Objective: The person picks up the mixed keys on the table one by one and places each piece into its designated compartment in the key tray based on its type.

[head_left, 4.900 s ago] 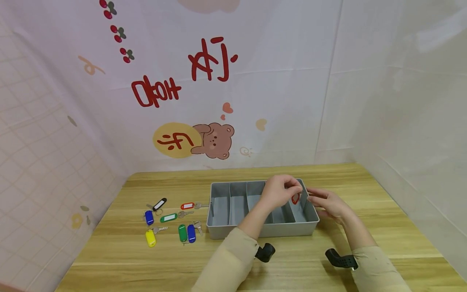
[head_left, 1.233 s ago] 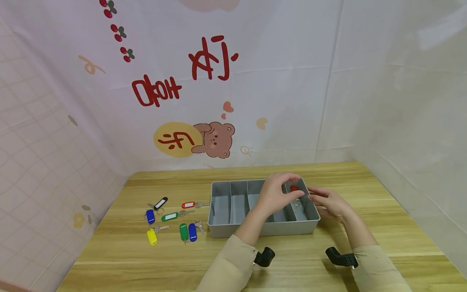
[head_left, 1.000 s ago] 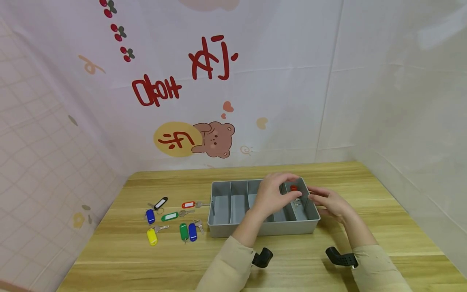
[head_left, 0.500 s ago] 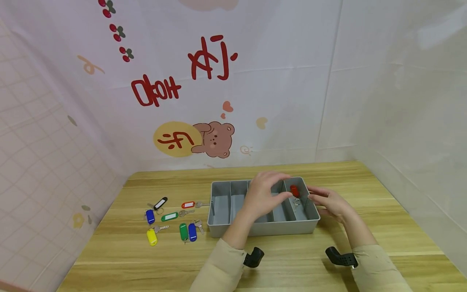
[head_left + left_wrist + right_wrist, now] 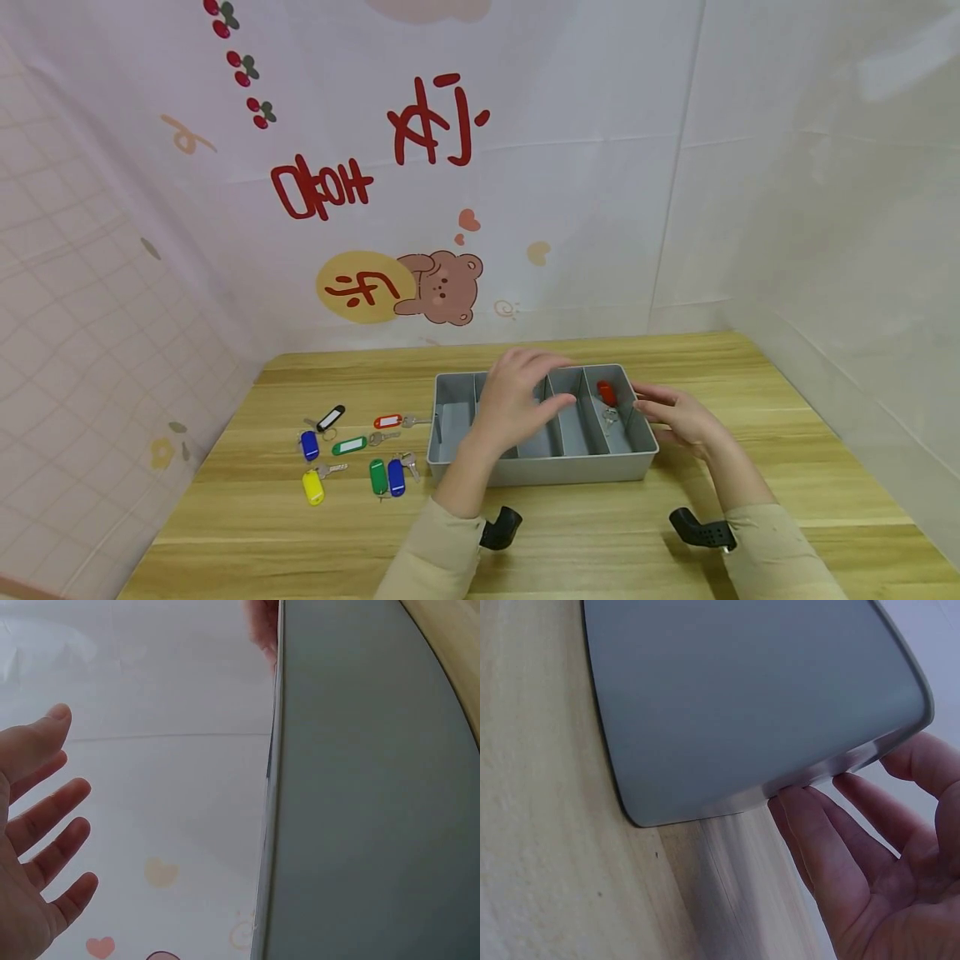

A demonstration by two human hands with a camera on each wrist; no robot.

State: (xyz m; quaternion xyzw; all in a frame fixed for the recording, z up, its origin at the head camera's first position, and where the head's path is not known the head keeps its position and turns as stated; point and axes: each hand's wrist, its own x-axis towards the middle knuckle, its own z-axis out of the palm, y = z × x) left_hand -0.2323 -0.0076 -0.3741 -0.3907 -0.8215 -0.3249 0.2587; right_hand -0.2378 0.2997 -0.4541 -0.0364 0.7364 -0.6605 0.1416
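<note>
In the head view a grey divided box [image 5: 540, 472] stands on the table. A red key tag [image 5: 607, 393] with its key [image 5: 610, 417] lies in the rightmost compartment. My left hand [image 5: 512, 400] hovers over the middle compartments, thumb and fingers spread, holding nothing. The left wrist view shows that hand [image 5: 37, 832] with its fingers apart, left of the box wall [image 5: 367, 787]. My right hand [image 5: 686, 423] touches the box's right end. In the right wrist view its extended fingers [image 5: 821, 840] rest against the box's end wall [image 5: 757, 712].
Left of the box lie key tags with keys: black [image 5: 330, 418], yellow [image 5: 312, 487], red [image 5: 387, 422], green [image 5: 349, 446], another green [image 5: 378, 477], blue [image 5: 309, 446] and another blue [image 5: 396, 477]. A printed cloth [image 5: 570, 208] hangs behind the table [image 5: 585, 542].
My left hand has let go of the red key tag, which now lies in the rightmost compartment. The hand has drawn left over the box. My right hand has stayed at the box's end.
</note>
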